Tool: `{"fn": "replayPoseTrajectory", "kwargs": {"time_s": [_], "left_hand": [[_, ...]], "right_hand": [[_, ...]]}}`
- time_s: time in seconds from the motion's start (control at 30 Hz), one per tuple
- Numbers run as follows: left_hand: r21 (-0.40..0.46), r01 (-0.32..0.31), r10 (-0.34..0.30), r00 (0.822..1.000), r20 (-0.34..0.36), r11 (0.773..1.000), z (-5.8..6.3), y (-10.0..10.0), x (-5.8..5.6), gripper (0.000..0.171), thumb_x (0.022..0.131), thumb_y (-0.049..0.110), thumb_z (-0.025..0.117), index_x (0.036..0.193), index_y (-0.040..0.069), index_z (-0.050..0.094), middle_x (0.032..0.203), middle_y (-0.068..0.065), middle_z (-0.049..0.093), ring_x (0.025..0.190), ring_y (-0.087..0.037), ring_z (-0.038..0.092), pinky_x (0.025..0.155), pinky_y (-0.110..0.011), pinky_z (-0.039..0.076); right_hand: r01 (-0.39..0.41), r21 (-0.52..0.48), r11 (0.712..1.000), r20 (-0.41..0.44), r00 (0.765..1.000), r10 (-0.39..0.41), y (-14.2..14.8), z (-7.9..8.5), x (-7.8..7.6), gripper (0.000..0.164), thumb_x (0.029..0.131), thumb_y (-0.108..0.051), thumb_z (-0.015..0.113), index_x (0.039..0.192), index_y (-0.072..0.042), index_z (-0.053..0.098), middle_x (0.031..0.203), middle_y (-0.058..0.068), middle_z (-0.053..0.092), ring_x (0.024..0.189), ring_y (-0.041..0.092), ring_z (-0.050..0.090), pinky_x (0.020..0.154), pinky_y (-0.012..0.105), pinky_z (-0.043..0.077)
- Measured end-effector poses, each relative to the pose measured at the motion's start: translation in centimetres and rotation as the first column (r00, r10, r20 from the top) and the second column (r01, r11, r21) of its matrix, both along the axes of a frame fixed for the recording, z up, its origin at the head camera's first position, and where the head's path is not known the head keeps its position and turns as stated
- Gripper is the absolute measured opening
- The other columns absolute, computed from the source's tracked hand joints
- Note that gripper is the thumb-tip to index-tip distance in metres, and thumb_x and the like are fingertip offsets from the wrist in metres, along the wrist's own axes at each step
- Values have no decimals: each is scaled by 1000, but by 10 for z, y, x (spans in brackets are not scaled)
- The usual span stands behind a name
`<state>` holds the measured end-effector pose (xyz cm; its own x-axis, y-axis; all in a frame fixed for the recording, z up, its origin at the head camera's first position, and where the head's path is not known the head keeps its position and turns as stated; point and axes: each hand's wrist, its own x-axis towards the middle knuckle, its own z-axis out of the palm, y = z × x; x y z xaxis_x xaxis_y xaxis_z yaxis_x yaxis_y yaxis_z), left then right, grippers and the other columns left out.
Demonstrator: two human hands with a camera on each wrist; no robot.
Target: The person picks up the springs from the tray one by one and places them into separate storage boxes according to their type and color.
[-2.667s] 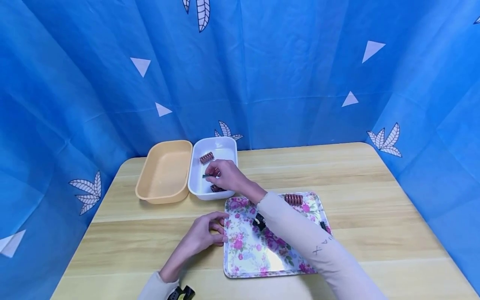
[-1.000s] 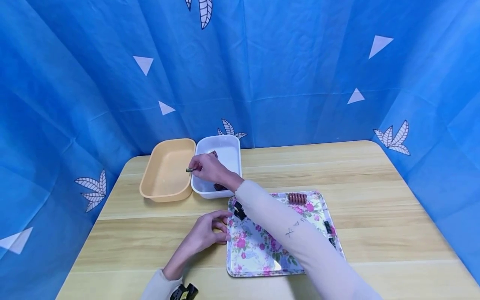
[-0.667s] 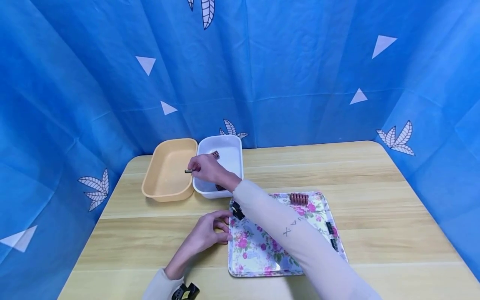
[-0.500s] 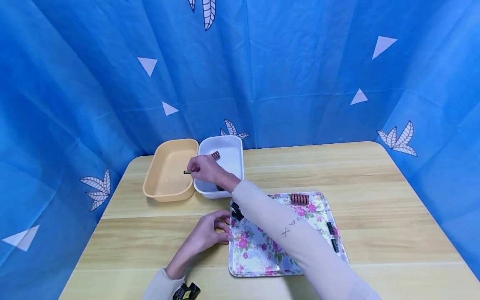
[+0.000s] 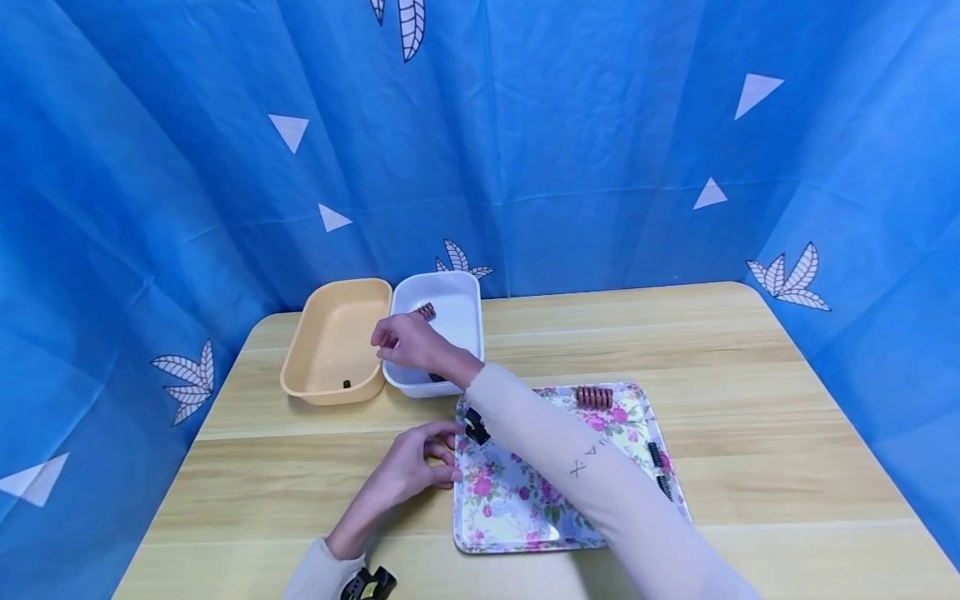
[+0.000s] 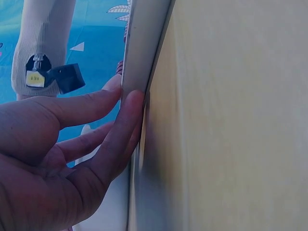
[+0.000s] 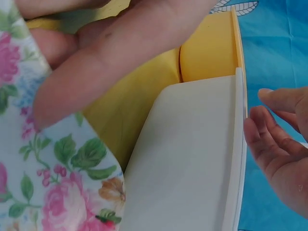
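Note:
My right hand (image 5: 411,340) hovers over the left rim of the white bin (image 5: 405,388), its fingers loosely bent with nothing between them; the right wrist view shows the same hand (image 7: 284,137) beside the bin's edge. A small dark spring (image 5: 347,384) lies in the yellow bin (image 5: 300,395), near its front. My left hand (image 5: 412,464) pinches the left rim of the floral tray (image 5: 502,533); in the left wrist view, thumb and fingers (image 6: 127,108) meet at that rim. The white bin holds a red-brown spring (image 5: 427,311) and a dark piece mostly hidden by my right wrist.
On the tray lie a large red-brown spring (image 5: 594,397) at the back and two black springs, one (image 5: 655,454) behind the other (image 5: 664,487), along the right side. My right forearm crosses above the tray. A blue curtain (image 5: 585,167) hangs behind the wooden table (image 5: 750,417).
My right hand carried a small spring leftward out of the white bin, then let it go; it now lies in the yellow bin. My left hand has stayed on the tray rim.

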<state>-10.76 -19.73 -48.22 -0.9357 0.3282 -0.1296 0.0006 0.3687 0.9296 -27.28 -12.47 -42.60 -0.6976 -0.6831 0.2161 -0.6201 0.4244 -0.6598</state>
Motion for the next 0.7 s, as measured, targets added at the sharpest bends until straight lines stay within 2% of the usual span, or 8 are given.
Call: {"fn": "replayPoseTrajectory", "kwargs": {"time_s": [0.23,0.57,0.7], "left_hand": [[4,0,0,1000,6,1000,-1,0,0,63,75,-12,83,133,-9,59,108,-21,62,85,-25,69,63,-32,66],[0,13,-13,1000,22,1000,-1,-3,-1,63,76,-14,82,134,-10,58,107,-22,61,85,-28,69,64,-34,66],[8,19,-20,1000,18,1000,0,-3,-2,63,76,-14,81,134,-11,57,108,-24,61,86,-29,69,64,-33,66]], "right_hand": [[-13,26,1000,25,1000,13,15,7,8,18,97,-10,71,114,-6,73,104,2,73,93,7,65,82,11,53],[-12,-43,999,-48,999,10,41,20,21,21,100,-17,69,118,-6,73,104,0,72,94,7,64,87,22,57],[-14,-76,997,-64,998,9,56,25,28,19,99,-16,70,116,-7,72,106,2,71,96,11,64,89,30,60]]}}
